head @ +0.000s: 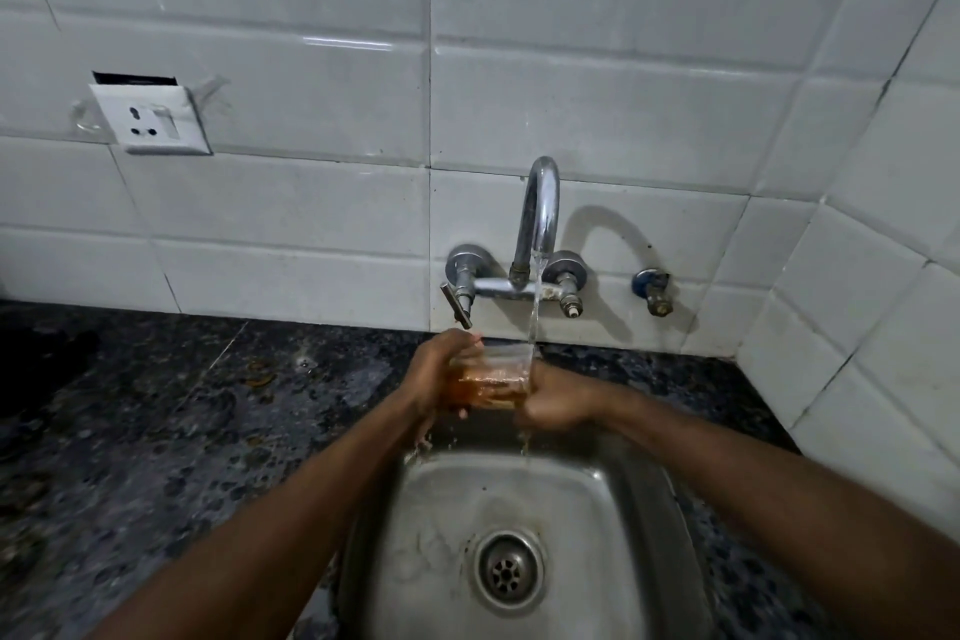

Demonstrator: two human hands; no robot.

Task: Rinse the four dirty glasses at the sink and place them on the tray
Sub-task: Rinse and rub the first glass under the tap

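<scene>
Your left hand (pixel 434 369) and right hand (pixel 553 398) each curl their fingers around 1 glass (pixel 491 377), holding it under the tap (pixel 540 213) stream above the sink (pixel 441 509).

Views: one wide-angle view, worn on the head.
Position: the camera is set above the sink (pixel 441 509), at its near edge.
Direction: the lens is turned forward and down, towards the tap (pixel 540 203) and tiled wall (pixel 311 68).
Nearness: the left hand (pixel 434 374), right hand (pixel 558 400) and glass (pixel 493 374) are seen at arm's length, mid-frame.
</scene>
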